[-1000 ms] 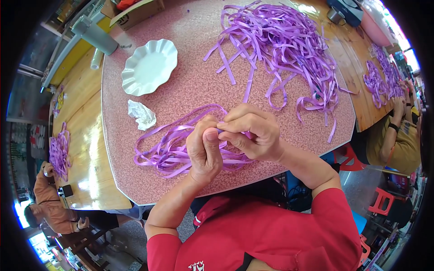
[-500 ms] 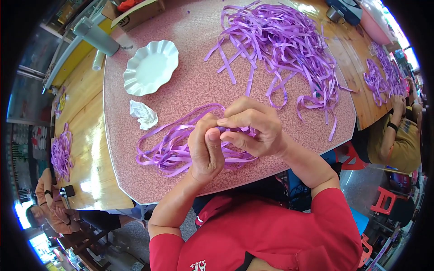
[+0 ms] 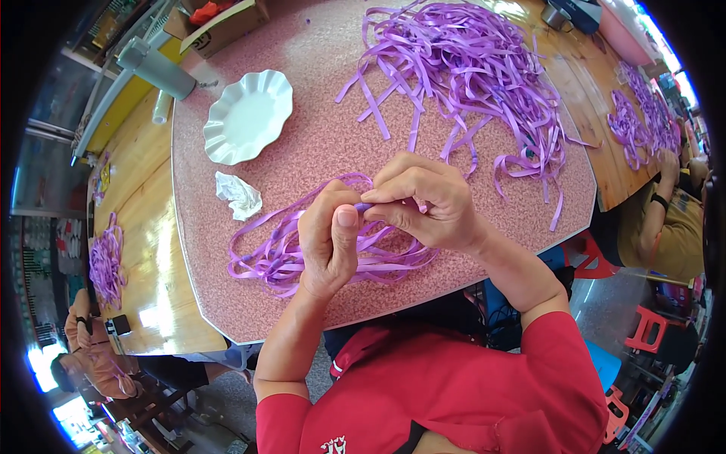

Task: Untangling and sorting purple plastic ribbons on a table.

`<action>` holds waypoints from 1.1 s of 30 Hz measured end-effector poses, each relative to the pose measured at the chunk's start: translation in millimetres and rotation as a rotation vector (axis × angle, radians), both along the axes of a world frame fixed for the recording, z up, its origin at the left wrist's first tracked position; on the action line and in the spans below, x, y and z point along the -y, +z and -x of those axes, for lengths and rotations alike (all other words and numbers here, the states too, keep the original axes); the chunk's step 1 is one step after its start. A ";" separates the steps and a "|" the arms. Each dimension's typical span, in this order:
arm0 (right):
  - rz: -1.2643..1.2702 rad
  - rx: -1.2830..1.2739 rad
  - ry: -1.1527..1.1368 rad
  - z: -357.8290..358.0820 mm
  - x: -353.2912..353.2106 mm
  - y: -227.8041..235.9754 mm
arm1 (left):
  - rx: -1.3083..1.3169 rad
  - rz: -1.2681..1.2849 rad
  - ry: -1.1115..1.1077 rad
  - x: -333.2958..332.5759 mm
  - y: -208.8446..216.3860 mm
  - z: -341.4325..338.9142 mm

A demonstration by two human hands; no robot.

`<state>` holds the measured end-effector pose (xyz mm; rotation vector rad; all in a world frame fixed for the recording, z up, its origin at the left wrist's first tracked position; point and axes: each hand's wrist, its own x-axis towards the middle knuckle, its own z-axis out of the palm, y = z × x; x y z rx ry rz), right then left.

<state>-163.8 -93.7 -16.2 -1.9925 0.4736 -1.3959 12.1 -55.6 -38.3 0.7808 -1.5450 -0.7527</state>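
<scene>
1. Left hand [image 3: 327, 238] has shifted slightly away from the right hand [image 3: 427, 204], baring a little more of the purple ribbon [image 3: 363, 206] between them.
2. Fingers of both hands are clamped on that ribbon, above the worktop [image 3: 318, 140], toward its near edge.
3. Work on this piece looks unfinished; a loose bunch [image 3: 283, 253] lies beneath, and a bigger heap [image 3: 469, 68] spreads toward the far right corner. Which ribbons are done cannot be told.
</scene>
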 end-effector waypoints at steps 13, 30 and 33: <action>-0.038 -0.002 0.005 -0.6 -0.4 -0.6 | 0.063 0.106 0.014 2.3 -3.2 1.7; -0.033 0.027 0.022 -4.7 -7.1 -1.4 | 0.066 0.206 0.104 2.0 -12.1 6.4; -0.002 0.041 0.057 -2.7 -4.6 -2.9 | 0.090 0.230 0.149 0.7 -13.1 6.7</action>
